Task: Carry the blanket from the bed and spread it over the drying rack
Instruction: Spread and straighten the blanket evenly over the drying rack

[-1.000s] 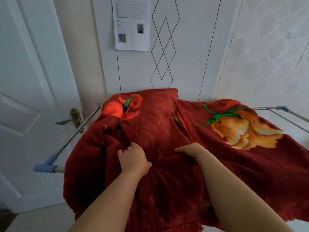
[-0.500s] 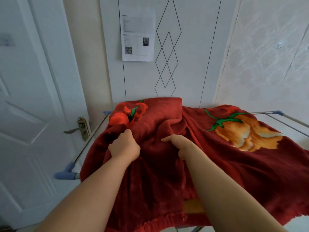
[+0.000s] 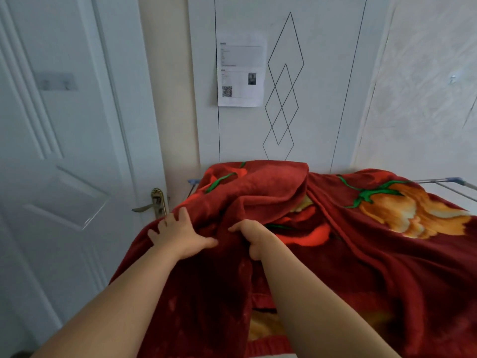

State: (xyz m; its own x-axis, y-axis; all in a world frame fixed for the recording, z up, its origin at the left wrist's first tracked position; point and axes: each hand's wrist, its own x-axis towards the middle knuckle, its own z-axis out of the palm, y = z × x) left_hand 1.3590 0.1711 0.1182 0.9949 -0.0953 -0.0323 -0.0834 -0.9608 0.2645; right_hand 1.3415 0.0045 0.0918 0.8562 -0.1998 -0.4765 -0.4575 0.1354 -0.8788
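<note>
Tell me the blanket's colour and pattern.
Dark red blanket with large orange and red flowers on green stems, best in the head view.

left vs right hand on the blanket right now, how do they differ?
Pose: the left hand lies flat with fingers spread; the right hand is curled. Contact: the left hand presses on the blanket; the right hand grips a fold of it. Both touch the blanket on the drying rack.

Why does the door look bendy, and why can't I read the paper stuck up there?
Head view: the wide-angle lens bows the door near the left edge; the paper is too small and soft, so its print blurs.
</note>
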